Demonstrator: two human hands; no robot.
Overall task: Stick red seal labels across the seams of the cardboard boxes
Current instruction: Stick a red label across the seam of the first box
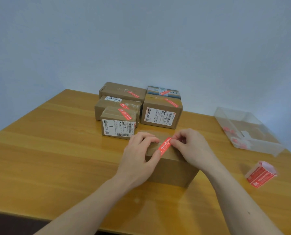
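Red label [165, 146] first: I see it lying slantwise over the taped seam on top of the nearest cardboard box [172, 165], which sits near the front edge of the table [56, 150], right of its middle. My right hand [188, 146] pinches the label's far end between curled thumb and fingertips; my left hand [139, 150] lies flatter on the box top, fingers stretched toward the seam and the thumb pressing the label's near end down.

The risk, as I judge it, is a crooked or creased seal. If the pinched end comes down before the strip is pulled taut, a bubble or fold could set in, and the adhesive may not forgive a lift. It could also land mostly on one flap and miss the seam.

Beyond the hands, five sealed boxes [161, 114] stand toward the back edge. The label roll [260, 173] rests by the right edge, a clear tray [248, 131] behind it.
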